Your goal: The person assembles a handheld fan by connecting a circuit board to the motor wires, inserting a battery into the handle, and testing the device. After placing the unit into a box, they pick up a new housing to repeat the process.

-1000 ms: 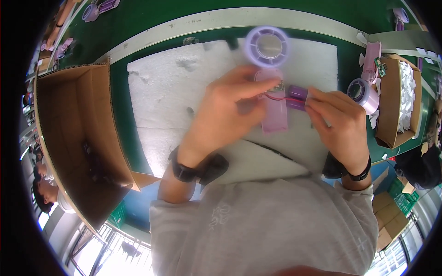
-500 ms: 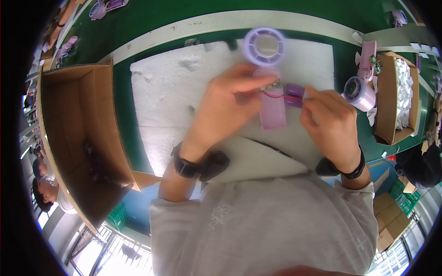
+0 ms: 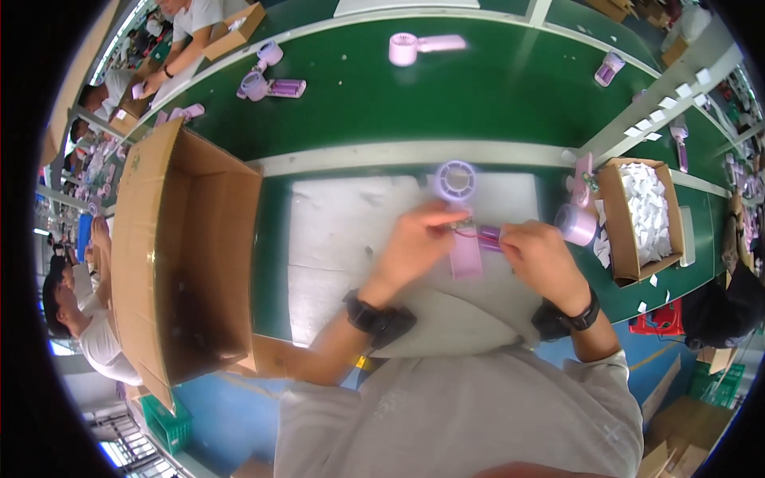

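Pink handheld fan (image 3: 466, 261) lies on the white foam sheet (image 3: 339, 239) between the two hands, round purple head (image 3: 456, 182) just beyond the left fingertips, open handle running back toward the wearer. Left hand (image 3: 413, 245) comes in from the handle's left, index finger reaching over the small circuit board (image 3: 465, 224) near the neck; thumb tucked below it, can't tell if it pinches the board or wires or only rests there. Right hand (image 3: 543, 255) on the other side, thumb and fingers pinching the right end of a purple battery (image 3: 489, 237) just beside the handle; red wire (image 3: 476, 236) runs from the battery toward the board. Dark band on each wrist. Right of the right hand: second fan (image 3: 578, 225), then a small cardboard box (image 3: 621, 247) full of white scraps (image 3: 647, 207), a few more scraps outside it. Well left of the left hand: big open cardboard box (image 3: 143, 255). Beyond both hands, past a pale rail (image 3: 414, 151), more fans sit on the green table (image 3: 343, 119). Co-workers off to the far left.
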